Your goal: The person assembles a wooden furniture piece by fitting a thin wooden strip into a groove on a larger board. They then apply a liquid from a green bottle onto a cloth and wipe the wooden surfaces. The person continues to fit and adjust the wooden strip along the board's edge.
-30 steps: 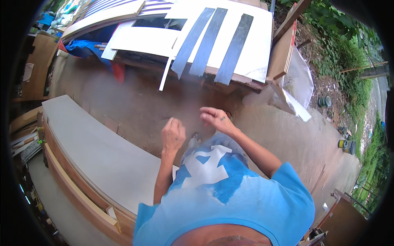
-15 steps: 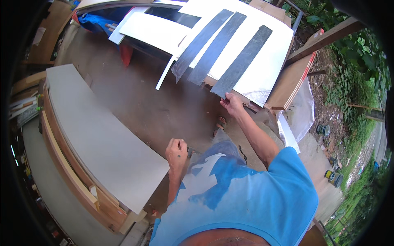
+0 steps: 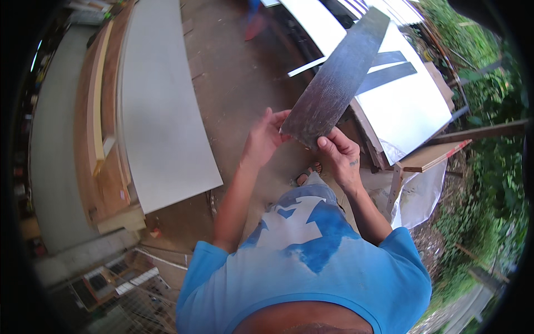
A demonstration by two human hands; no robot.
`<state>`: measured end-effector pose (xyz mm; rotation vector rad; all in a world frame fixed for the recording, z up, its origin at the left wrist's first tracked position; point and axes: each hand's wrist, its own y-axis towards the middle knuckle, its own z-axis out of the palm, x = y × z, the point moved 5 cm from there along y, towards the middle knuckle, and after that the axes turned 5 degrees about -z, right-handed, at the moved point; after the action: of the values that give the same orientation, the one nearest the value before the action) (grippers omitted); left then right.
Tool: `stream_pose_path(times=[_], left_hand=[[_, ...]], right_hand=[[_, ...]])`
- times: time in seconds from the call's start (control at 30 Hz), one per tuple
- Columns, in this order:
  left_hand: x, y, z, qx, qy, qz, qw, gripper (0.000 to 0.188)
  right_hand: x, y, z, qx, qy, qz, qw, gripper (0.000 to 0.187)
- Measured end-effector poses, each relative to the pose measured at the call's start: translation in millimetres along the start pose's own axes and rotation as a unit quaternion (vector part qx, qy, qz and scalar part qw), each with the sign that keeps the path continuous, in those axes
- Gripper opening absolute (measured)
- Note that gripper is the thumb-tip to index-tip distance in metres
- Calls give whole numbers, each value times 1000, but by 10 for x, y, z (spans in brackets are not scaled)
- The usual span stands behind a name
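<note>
While right fingers (image 3: 331, 148) grip one dark strip (image 3: 339, 78), left fingers (image 3: 276, 118) half-curl beside it, contact unclear. Two matching strips (image 3: 389, 76) lie toward one white board's (image 3: 409, 119) left edge.

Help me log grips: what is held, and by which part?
A long dark strip, by its near end: right hand pinching the right corner, left hand at the left corner, its grip unclear.
</note>
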<state>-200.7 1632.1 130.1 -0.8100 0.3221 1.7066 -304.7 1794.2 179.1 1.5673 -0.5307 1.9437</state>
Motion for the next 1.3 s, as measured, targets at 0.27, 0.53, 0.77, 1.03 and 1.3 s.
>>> stream_pose_path(times=[0.27, 0.53, 0.77, 1.03, 1.3], left_hand=[[-752, -1756, -178, -90, 91, 188, 974, 59], [-585, -3390, -760, -269, 261, 128, 918, 45], [-623, -4228, -1163, -456, 669, 181, 559, 27], [-1034, -4744, -1623, -456, 811, 241, 275, 34], [-1810, -5106, -2148, -465, 791, 298, 264, 30]], right_hand=[[-342, -903, 1306, 228, -32, 8, 973, 19], [-1096, -1760, 2493, 358, -61, -54, 930, 13], [-1515, -2002, 3084, 492, -158, 130, 846, 22], [-231, -1223, 4376, 444, -275, -448, 726, 48], [-1361, -376, 5310, 713, -267, -15, 648, 59]])
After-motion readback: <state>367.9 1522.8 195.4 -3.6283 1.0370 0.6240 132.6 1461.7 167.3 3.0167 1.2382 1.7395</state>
